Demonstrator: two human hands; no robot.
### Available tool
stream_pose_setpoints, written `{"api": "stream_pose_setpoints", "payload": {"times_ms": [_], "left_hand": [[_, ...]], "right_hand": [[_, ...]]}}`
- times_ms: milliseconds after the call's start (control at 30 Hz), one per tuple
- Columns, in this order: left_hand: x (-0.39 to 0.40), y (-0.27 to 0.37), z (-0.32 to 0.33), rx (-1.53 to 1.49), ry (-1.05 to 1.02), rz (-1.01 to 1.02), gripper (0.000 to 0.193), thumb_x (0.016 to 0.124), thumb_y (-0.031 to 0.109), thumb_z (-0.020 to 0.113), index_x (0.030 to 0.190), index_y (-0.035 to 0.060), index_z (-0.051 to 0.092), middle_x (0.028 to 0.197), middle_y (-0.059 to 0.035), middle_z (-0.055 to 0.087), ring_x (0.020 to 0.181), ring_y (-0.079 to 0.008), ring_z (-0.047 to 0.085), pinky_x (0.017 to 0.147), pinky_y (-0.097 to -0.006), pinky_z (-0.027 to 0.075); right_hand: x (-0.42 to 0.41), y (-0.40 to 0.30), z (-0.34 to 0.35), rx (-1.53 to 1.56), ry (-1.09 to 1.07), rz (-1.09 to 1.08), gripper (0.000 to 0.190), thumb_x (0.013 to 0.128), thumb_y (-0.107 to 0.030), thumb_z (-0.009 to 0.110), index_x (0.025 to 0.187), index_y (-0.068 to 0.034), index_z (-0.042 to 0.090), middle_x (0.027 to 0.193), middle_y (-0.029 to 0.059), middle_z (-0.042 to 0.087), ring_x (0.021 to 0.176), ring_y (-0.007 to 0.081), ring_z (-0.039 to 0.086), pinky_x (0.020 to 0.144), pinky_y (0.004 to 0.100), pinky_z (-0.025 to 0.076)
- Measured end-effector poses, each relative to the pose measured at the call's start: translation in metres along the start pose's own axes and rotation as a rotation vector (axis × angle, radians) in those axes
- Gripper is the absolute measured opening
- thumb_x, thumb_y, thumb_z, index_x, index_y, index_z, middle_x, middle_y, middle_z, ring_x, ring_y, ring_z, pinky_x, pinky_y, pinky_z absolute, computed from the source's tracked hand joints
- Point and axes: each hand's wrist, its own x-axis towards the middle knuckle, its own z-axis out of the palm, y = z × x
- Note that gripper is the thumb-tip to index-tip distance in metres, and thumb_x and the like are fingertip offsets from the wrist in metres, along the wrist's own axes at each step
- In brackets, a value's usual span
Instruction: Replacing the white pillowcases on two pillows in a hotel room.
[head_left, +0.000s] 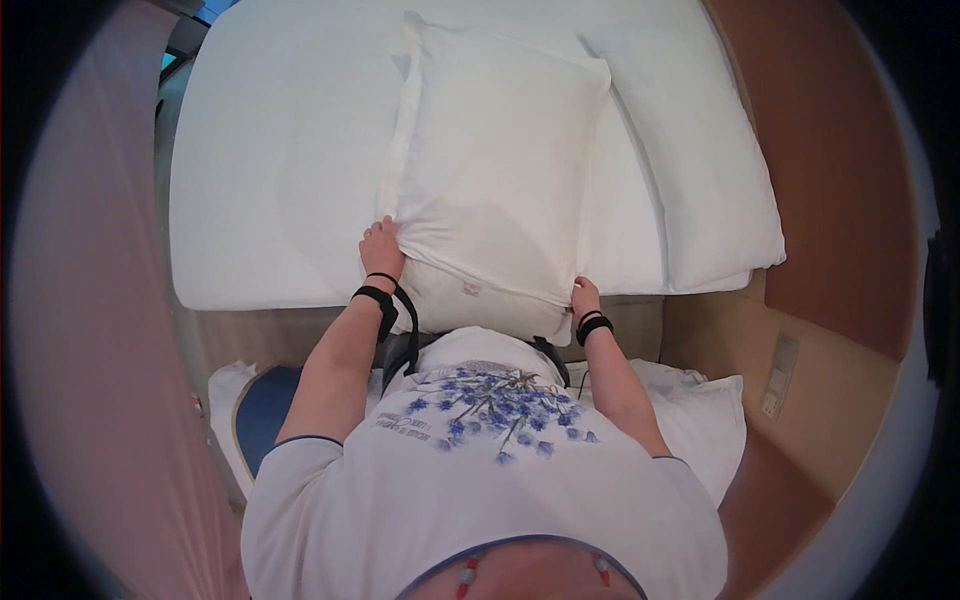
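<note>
A white pillow (480, 301) lies before me at the bed's near edge, with its near end bare and a small label on it. The white pillowcase (499, 150) covers the rest and stretches away over the bed. My left hand (383, 249) grips the case's open edge at the left corner, where the cloth bunches into folds. At the right corner of that edge, my right hand (584, 296) pinches the cloth. The pillow's near end hangs over the mattress edge against my body.
Another white pillow (697, 165) rests on the white-sheeted bed (277, 165), beside a brown headboard (825, 165). To the left hangs a pinkish curtain (105, 300). White linen (697, 420) and a blue piece with a tan edge (271, 409) lie behind me. A wall socket panel (780, 375) is at right.
</note>
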Motion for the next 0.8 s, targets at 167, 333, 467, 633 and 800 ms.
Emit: {"api": "stream_pose_setpoints", "payload": {"times_ms": [167, 333, 467, 633, 800], "left_hand": [[-0.004, -0.02, 0.033, 0.087, -0.216, 0.042, 0.013, 0.078, 0.014, 0.044, 0.087, 0.0106, 0.052, 0.08, -0.0088, 0.059, 0.08, -0.0263, 0.056, 0.069, -0.0411, 0.042], [-0.075, -0.034, 0.047, 0.043, -0.567, 0.003, 0.016, 0.081, 0.016, 0.038, 0.086, 0.0076, 0.05, 0.073, -0.0155, 0.061, 0.072, -0.031, 0.06, 0.066, -0.0428, 0.044], [-0.08, -0.03, 0.033, 0.009, -0.577, 0.036, 0.017, 0.081, 0.016, 0.038, 0.085, 0.0042, 0.05, 0.074, -0.0166, 0.061, 0.072, -0.0315, 0.06, 0.062, -0.0415, 0.046], [-0.076, -0.03, 0.031, -0.008, -0.675, -0.007, 0.019, 0.081, 0.015, 0.038, 0.088, 0.0029, 0.052, 0.081, -0.0193, 0.061, 0.078, -0.0324, 0.06, 0.066, -0.0418, 0.047], [-0.061, -0.032, 0.035, -0.023, -0.688, 0.03, 0.021, 0.081, 0.015, 0.038, 0.09, 0.0021, 0.053, 0.085, -0.0196, 0.06, 0.081, -0.0326, 0.059, 0.068, -0.0421, 0.047]], "right_hand": [[0.007, 0.011, -0.001, -0.237, 0.125, -0.013, 0.013, 0.072, -0.013, 0.053, 0.08, -0.004, 0.057, 0.075, 0.0112, 0.06, 0.067, 0.0242, 0.058, 0.054, 0.0335, 0.047], [-0.01, 0.036, 0.009, -0.799, 0.208, -0.156, 0.013, 0.069, -0.014, 0.053, 0.076, -0.004, 0.059, 0.081, 0.016, 0.06, 0.08, 0.0316, 0.057, 0.071, 0.0377, 0.045], [-0.019, 0.023, 0.004, -0.662, 0.163, -0.043, 0.013, 0.069, -0.013, 0.051, 0.075, -0.004, 0.059, 0.08, 0.0162, 0.06, 0.08, 0.0316, 0.057, 0.071, 0.0377, 0.045], [-0.014, 0.028, 0.003, -0.741, 0.165, -0.12, 0.013, 0.069, -0.014, 0.052, 0.074, -0.004, 0.058, 0.078, 0.0163, 0.06, 0.078, 0.0312, 0.057, 0.07, 0.0367, 0.045], [0.001, 0.021, 0.001, -0.43, 0.099, 0.067, 0.013, 0.071, -0.016, 0.052, 0.075, -0.005, 0.058, 0.075, 0.0167, 0.059, 0.073, 0.0303, 0.058, 0.068, 0.0367, 0.045]]}}
